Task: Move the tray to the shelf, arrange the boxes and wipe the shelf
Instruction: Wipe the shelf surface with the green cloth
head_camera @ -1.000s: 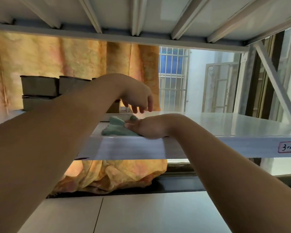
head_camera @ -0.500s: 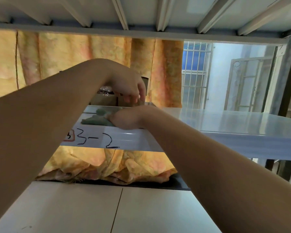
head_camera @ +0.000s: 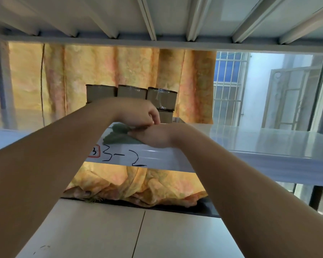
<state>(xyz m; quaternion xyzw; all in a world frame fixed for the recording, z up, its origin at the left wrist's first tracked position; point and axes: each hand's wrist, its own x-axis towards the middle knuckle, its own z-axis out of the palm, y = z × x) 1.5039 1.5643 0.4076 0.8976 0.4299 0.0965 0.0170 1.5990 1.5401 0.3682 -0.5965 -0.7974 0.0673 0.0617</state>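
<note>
A green cloth [head_camera: 119, 135] lies on the front edge of the white metal shelf [head_camera: 250, 142], above the handwritten mark "3-2". My right hand [head_camera: 155, 136] presses flat on the cloth's right part. My left hand [head_camera: 140, 113] hovers just above it, its fingers curled down onto the cloth and touching my right hand. Behind the hands, brown cardboard boxes [head_camera: 161, 98] stand stacked in two layers at the back of the shelf, partly hidden by my left arm. No tray shows.
An upper shelf [head_camera: 157, 41] with ribs hangs low overhead. An orange curtain [head_camera: 119, 71] covers the back. A barred window [head_camera: 229, 86] is at the right. A lower white shelf board [head_camera: 138, 235] lies beneath. The shelf stretches bare to the right.
The view has swung left along the shelf; the "3-2" mark came into sight. My left hand has dropped onto the cloth beside my right hand. The boxes show again behind.
</note>
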